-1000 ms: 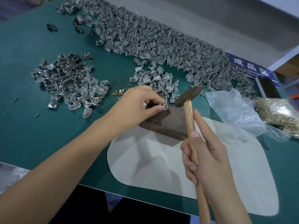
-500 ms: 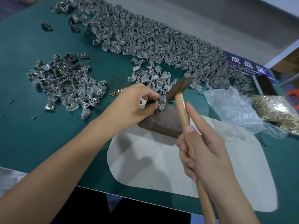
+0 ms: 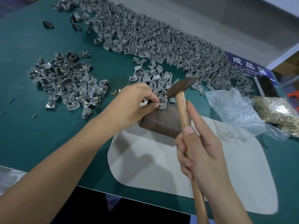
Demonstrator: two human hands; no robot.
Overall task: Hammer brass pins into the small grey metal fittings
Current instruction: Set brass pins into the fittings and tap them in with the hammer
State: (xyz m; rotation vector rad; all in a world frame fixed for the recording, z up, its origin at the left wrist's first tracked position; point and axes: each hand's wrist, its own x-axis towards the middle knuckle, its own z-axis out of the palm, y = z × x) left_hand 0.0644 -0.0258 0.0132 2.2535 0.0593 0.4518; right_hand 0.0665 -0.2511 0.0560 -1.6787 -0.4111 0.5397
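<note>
While the left hand pinched a pinned grey fitting atop the steel block, the right hand gripped the raised hammer; a square tap seemed due.

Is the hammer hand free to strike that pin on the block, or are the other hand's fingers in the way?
Probably yes. The hammer hangs just above the pin, nothing between them; the left hand pinches the fitting from the side.
</note>
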